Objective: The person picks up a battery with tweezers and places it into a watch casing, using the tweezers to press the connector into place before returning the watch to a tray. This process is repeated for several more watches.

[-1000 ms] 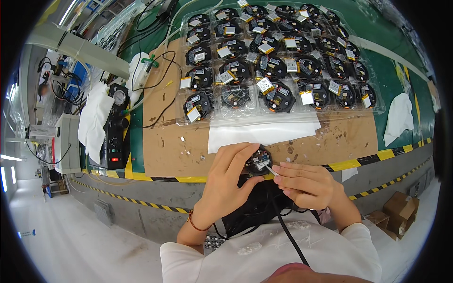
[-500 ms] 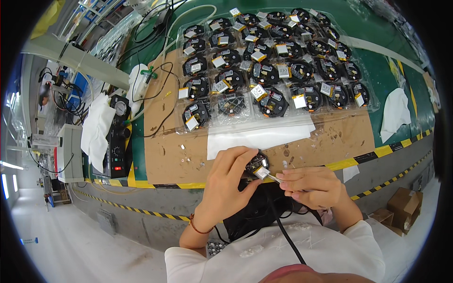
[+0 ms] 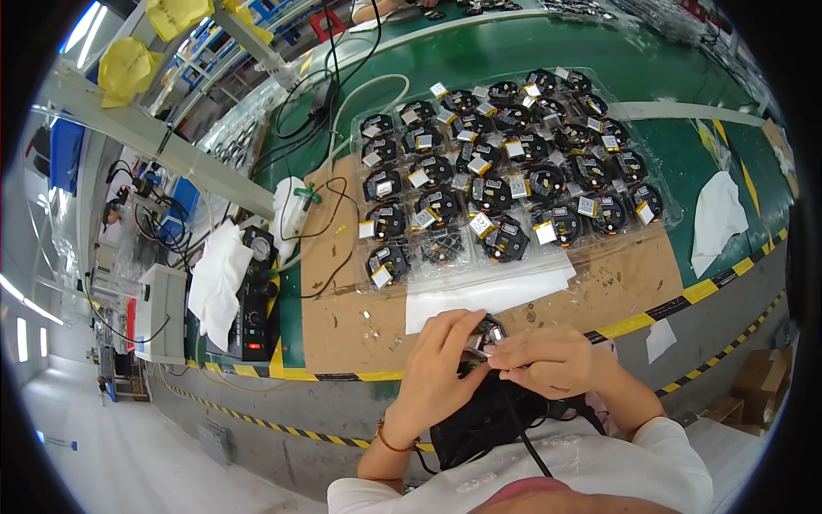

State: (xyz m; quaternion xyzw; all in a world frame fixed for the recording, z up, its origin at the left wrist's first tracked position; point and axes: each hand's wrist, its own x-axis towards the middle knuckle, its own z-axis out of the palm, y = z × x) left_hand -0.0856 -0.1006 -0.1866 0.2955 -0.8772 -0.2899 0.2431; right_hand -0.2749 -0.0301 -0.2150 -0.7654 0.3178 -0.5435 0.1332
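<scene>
My left hand (image 3: pixel 439 367) holds a small round black electronic module (image 3: pixel 487 332) at the front edge of the bench, thumb and fingers around its side. My right hand (image 3: pixel 548 360) is closed in a pinch at the module's right side, its fingertips touching or nearly touching it. Whatever the right fingers grip is hidden by them. Beyond both hands lies a clear plastic tray (image 3: pixel 659 224) with rows of similar black modules (image 3: pixel 505 240), most with a silver flat battery cell (image 3: pixel 545 232) on wires. One front pocket (image 3: pixel 443 247) holds no module.
White paper (image 3: pixel 479 295) lies on brown cardboard (image 3: pixel 634 272) before the tray. At left stand a black control box (image 3: pixel 253 321) with a gauge and a white cloth (image 3: pixel 217 283), near cables and a hose. Striped tape (image 3: pixel 629 325) edges the bench. A person's arm (image 3: pixel 377 10) shows far behind.
The whole view has shifted, so the bench sits lower and more of the far side shows. My right fingers have closed in over the module, and the slim light-coloured tool seen earlier is now hidden.
</scene>
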